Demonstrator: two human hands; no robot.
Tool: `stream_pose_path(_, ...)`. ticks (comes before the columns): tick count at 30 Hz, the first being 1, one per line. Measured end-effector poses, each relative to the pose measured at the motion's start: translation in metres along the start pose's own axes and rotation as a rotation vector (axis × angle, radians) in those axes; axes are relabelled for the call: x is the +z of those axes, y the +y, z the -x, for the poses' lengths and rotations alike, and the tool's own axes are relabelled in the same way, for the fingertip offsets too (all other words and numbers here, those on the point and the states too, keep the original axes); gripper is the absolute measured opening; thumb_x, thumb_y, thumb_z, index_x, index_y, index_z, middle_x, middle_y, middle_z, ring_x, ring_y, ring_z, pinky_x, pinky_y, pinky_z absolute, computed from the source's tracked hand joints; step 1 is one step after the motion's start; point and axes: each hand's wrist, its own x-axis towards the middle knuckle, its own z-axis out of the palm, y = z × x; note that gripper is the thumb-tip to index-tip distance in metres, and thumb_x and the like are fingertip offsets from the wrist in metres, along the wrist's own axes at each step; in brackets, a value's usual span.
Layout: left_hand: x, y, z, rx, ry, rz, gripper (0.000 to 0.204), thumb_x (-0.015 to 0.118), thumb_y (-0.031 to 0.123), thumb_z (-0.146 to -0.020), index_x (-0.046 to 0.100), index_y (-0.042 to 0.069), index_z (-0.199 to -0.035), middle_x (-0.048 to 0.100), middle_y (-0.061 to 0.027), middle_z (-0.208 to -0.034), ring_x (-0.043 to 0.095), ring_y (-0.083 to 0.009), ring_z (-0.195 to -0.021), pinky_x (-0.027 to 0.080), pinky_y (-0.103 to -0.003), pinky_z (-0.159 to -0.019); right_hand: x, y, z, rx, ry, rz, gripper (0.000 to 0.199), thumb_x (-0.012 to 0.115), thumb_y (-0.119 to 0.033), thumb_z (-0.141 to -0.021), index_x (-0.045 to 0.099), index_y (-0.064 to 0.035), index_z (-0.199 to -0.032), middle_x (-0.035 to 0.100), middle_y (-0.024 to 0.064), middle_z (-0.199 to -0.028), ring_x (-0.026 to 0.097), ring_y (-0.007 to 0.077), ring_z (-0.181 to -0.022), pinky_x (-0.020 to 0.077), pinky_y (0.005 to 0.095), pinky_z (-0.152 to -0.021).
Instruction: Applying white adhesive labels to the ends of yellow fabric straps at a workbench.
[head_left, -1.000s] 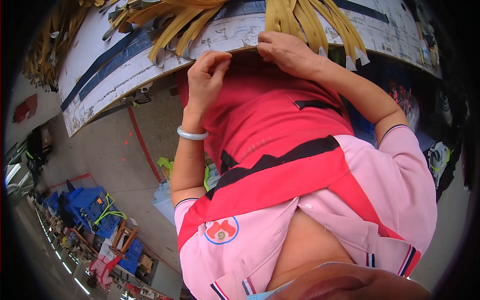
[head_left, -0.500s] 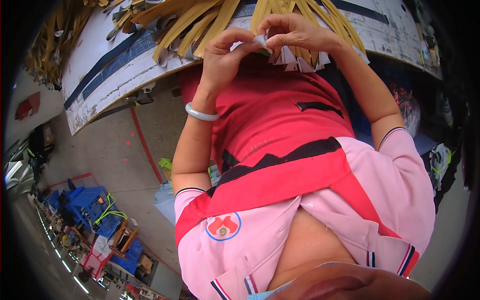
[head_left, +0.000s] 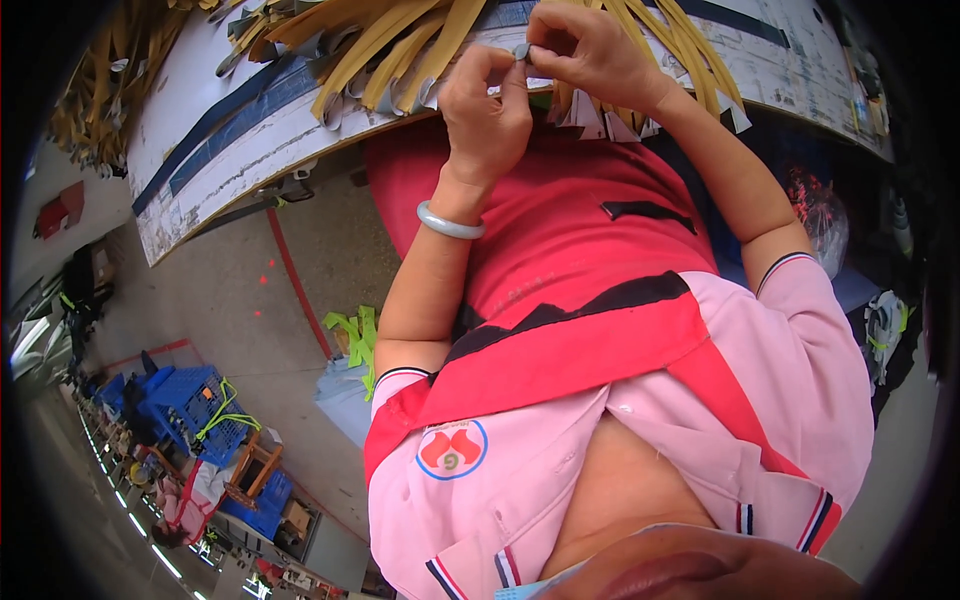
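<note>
My left hand (head_left: pixel 487 112) and my right hand (head_left: pixel 598 62) meet at the near edge of the worktable, finger and thumb pinched together. Between their fingertips is a small grey-white strip end (head_left: pixel 521 51), which both hands grip. The rest of that piece is hidden behind the fingers. Mustard-coloured fabric strips (head_left: pixel 390 50) with pale grey undersides lie fanned over the table on both sides of my hands. Several pale cut ends (head_left: pixel 620 125) hang over the table edge below my right hand.
The white, scuffed worktable (head_left: pixel 190 225) carries a dark blue band (head_left: pixel 205 130). More strips (head_left: pixel 115 85) hang at the far left. Blue crates (head_left: pixel 205 400) and a wooden stool (head_left: pixel 255 470) stand on the floor at the lower left. Lime-green strips (head_left: pixel 355 335) lie beside my left arm.
Both hands have moved slightly up, farther over the table, and my left hand has shifted right. The pale end between the fingertips now shows as a smaller piece.
</note>
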Motion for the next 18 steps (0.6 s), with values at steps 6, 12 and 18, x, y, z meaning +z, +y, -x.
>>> stream_pose_path(6,-0.002,0.014,0.0,-0.398,-0.014,0.523,0.011,0.068,-0.004,-0.087,0.065,-0.001,-0.097,0.064,-0.0065,-0.079,0.067,-0.0142,-0.076,0.052,-0.027,-0.06,0.015,0.044,0.022,0.289,0.009,-0.624,0.015,0.064,-0.009,-0.096,0.062,-0.0015,-0.109,0.063,0.004,-0.089,0.066,0.0099,-0.075,0.0569,0.0252,-0.067)
stream_pose_path(12,-0.032,-0.006,-0.012,-0.149,-0.269,0.2,0.011,0.072,-0.002,-0.084,0.067,0.001,-0.093,0.063,-0.0064,-0.08,0.065,-0.0143,-0.075,0.051,-0.026,-0.061,0.011,0.031,0.023,0.121,0.018,-0.45,0.02,0.058,-0.02,-0.102,0.063,-0.0019,-0.109,0.06,0.0018,-0.091,0.062,0.0067,-0.076,0.0519,0.0202,-0.064)
stream_pose_path(18,-0.022,-0.001,-0.008,0.037,-0.305,-0.072,0.011,0.072,0.001,-0.083,0.062,0.001,-0.087,0.059,-0.0126,-0.077,0.06,-0.0288,-0.068,0.047,-0.035,-0.061,0.006,0.01,0.022,0.329,-0.105,-0.611,0.026,0.061,-0.03,-0.1,0.061,-0.0053,-0.09,0.055,-0.0044,-0.067,0.058,0.0038,-0.066,0.0471,0.0185,-0.059)
